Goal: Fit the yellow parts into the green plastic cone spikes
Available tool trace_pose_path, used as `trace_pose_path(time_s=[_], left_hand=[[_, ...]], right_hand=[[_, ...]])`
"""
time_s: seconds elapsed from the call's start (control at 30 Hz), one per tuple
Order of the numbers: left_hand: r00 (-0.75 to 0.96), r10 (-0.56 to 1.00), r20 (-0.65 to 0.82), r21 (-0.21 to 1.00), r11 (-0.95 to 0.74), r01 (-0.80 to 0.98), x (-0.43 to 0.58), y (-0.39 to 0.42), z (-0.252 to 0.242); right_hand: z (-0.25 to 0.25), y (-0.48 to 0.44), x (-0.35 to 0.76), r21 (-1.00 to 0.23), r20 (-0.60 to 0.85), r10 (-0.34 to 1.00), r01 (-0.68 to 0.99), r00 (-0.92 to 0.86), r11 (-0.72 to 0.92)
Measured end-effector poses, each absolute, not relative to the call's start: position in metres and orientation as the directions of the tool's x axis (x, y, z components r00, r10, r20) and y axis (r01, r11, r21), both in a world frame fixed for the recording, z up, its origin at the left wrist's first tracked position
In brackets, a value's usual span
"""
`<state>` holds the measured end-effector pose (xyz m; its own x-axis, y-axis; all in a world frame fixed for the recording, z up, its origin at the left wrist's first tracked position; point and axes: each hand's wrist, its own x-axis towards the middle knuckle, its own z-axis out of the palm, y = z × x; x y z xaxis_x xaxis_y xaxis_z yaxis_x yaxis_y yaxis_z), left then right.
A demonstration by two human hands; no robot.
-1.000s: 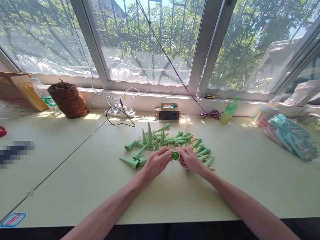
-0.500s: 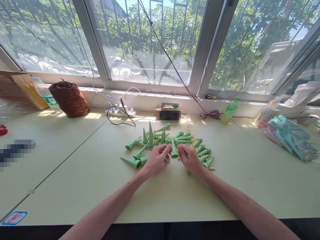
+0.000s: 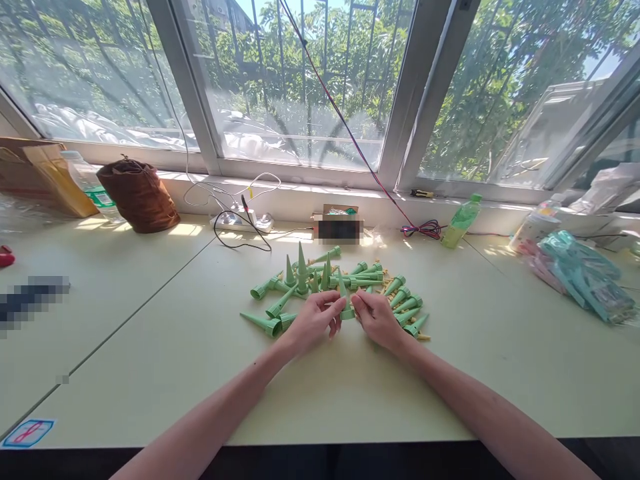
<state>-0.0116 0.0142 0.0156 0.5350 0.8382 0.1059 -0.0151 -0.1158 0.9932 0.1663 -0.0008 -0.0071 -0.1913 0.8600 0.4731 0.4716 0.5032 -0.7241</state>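
Observation:
A green plastic plant watering spike stands with its tip up and its wide collar down, pinched in the fingers of my left hand. Close by on its right side, my right hand is closed in a pinch; whatever is between those fingertips is hidden. Behind both hands lies a spread of similar spikes. Several point upward, among them a tall spike. To the right, spikes with small yellow pieces, such as a spike, lie in a row. A loose spike rests to the left.
Along the window sill side stand a brown drawstring bag, a white power strip with cables, a small box and a green bottle. Plastic-wrapped packs lie at the right. The pale table's front edge runs below my forearms.
The spike has tilted more upright, and its open base has turned downward. My left fingers are now on it. My right hand has shifted only slightly.

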Motion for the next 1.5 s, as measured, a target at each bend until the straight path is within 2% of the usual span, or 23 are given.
trace_pose_path(time_s=[0.13,0.3,0.53,0.7,0.8,0.93,1.07,1.17,1.23,1.3,1.5], left_hand=[[0.498,0.848,0.179,0.969,-0.239,0.06,-0.012,0.014,0.012],[0.48,0.798,0.364,0.867,-0.479,0.138,-0.013,0.016,0.007],[0.604,0.575,0.552,0.566,-0.79,0.235,-0.022,0.018,0.01],[0.644,0.49,0.588,0.419,-0.865,0.275,-0.024,0.017,0.011],[0.575,0.56,0.597,0.457,-0.826,0.33,-0.02,0.017,0.008],[0.427,0.73,0.534,0.639,-0.679,0.361,-0.014,0.017,0.007],[0.357,0.878,0.318,0.857,-0.428,0.289,-0.012,0.015,0.013],[0.477,0.874,0.094,0.961,-0.204,0.185,-0.011,0.013,0.02],[0.544,0.839,-0.005,0.99,-0.072,0.121,-0.011,0.012,0.024],[0.573,0.818,-0.038,0.998,0.009,0.055,-0.011,0.012,0.026],[0.586,0.809,-0.046,0.997,0.07,-0.019,-0.012,0.014,0.027]], right_hand=[[-0.003,-0.002,0.165,-0.745,0.437,0.877,0.466,-0.199,0.477],[-0.001,-0.003,0.164,-0.773,0.395,0.895,0.451,-0.207,0.446],[-0.001,-0.001,0.164,-0.83,0.318,0.931,0.421,-0.181,0.365],[-0.001,-0.001,0.162,-0.893,0.26,0.95,0.331,-0.172,0.305],[0.0,-0.002,0.159,-0.895,0.302,0.948,0.314,-0.097,0.317],[0.002,-0.003,0.16,-0.853,0.395,0.919,0.363,-0.017,0.374],[0.003,-0.003,0.165,-0.761,0.501,0.866,0.476,-0.002,0.441],[0.001,-0.002,0.166,-0.72,0.529,0.847,0.507,-0.04,0.474],[0.0,-0.002,0.166,-0.718,0.53,0.846,0.501,-0.059,0.484],[-0.001,-0.002,0.165,-0.73,0.516,0.854,0.486,-0.068,0.48],[-0.001,-0.002,0.165,-0.744,0.485,0.87,0.479,-0.092,0.466]])
